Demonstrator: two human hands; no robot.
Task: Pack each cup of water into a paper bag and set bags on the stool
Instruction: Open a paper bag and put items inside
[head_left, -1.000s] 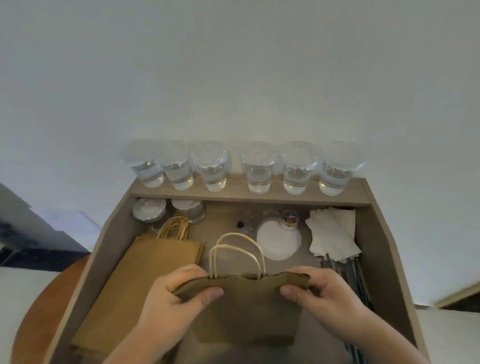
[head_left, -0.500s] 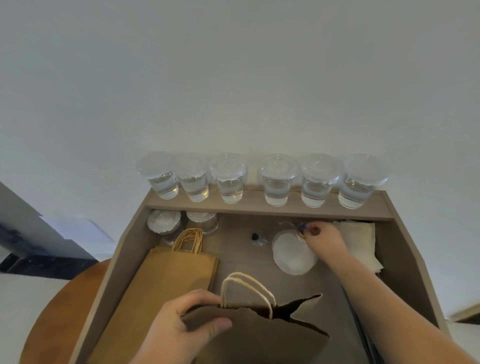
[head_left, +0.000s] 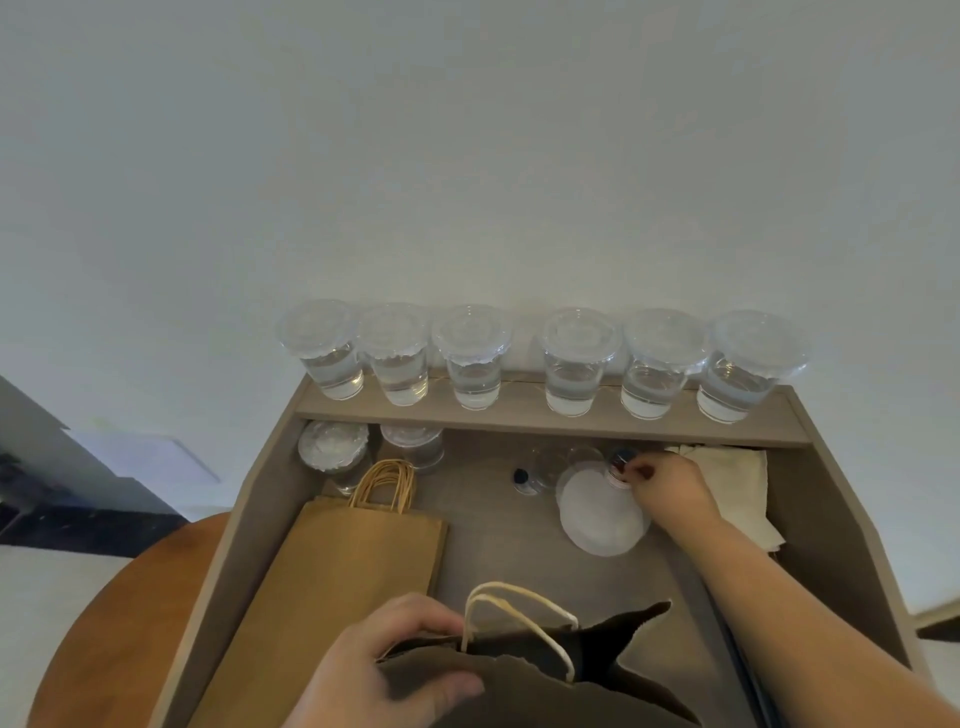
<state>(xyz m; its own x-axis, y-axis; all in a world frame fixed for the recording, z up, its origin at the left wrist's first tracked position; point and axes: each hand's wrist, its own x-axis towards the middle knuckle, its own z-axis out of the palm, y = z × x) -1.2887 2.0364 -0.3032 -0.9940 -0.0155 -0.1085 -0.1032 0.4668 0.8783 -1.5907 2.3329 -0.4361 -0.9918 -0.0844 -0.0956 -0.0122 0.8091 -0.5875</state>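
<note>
While the left hand (head_left: 384, 670) grips the near rim of the dark bag (head_left: 524, 696), thumb over the paper and fingers curled behind it, the bag sits at the near edge of the box (head_left: 244, 545) with its mouth gaping upward and towards the far side. Its long axis runs left to right, and its pale handles (head_left: 519, 618) arch up over the opening. Six lidded cups (head_left: 475, 364) of water stand upright in a row on the shelf (head_left: 519, 413) at the far end, the row running left to right, well apart from the bag. The right hand (head_left: 670, 488) reaches across the box floor, its curled fingertips at a small dark-topped jar (head_left: 619, 464) under the shelf; whether it actually holds the jar I cannot tell. That forearm crosses the space between the bag and the right-hand cups. Just beside the hand lie a stack of white lids (head_left: 602, 514) and some napkins (head_left: 737, 483). Flat bags (head_left: 353, 582) lie left of the open bag, handles pointing to the shelf, with two spare cups (head_left: 332, 452) beyond them. A round brown stool (head_left: 130, 623) shows outside the box, to the left.
</note>
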